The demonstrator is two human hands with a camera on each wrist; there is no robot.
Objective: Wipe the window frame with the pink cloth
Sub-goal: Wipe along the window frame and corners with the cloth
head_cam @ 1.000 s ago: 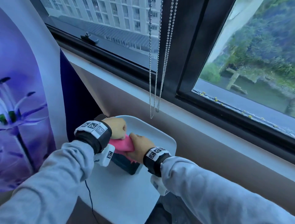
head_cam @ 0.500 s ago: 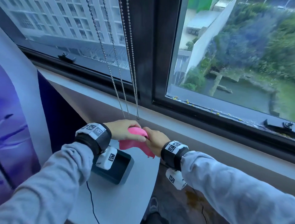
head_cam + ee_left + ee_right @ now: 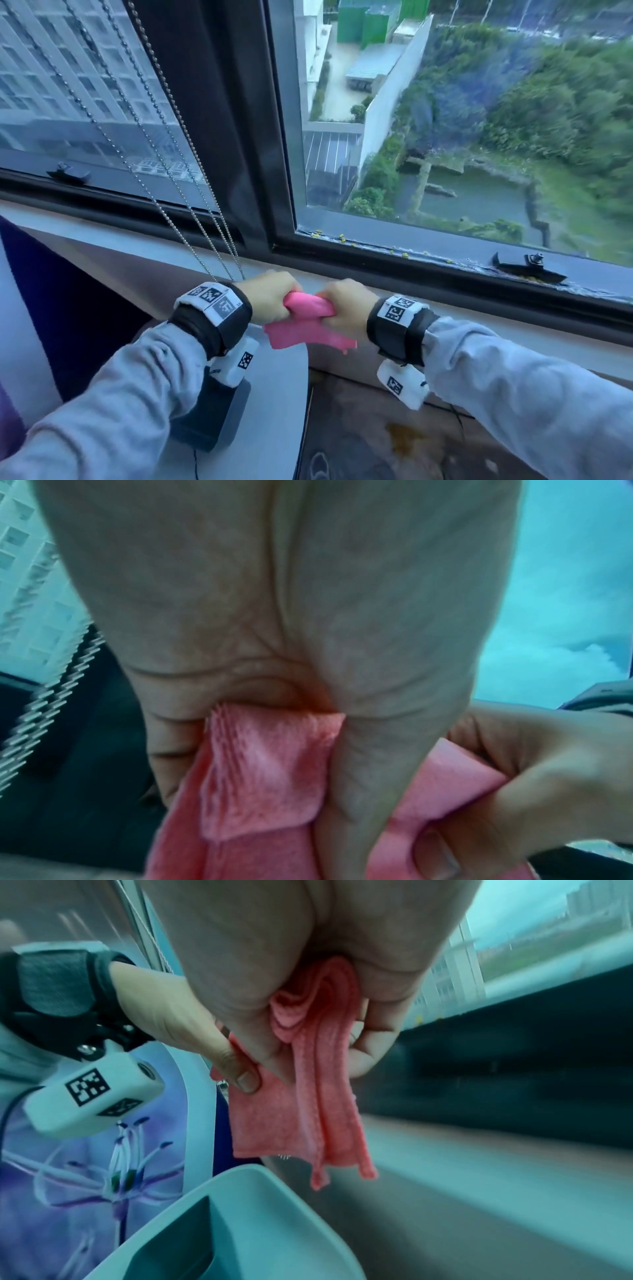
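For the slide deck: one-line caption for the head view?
Both hands, left hand and right hand, grip the pink cloth below the dark window frame.

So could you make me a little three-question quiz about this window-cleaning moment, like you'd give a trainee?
1. True or false: only the right hand holds the pink cloth.
2. Multiple choice: where is the cloth? A) pressed on the glass B) held in the air below the dark window frame C) lying on the white table
3. What hangs just above the left hand?

Key
1. False: the left hand grips it too, and the cloth is bunched between them.
2. B.
3. The beaded blind chains.
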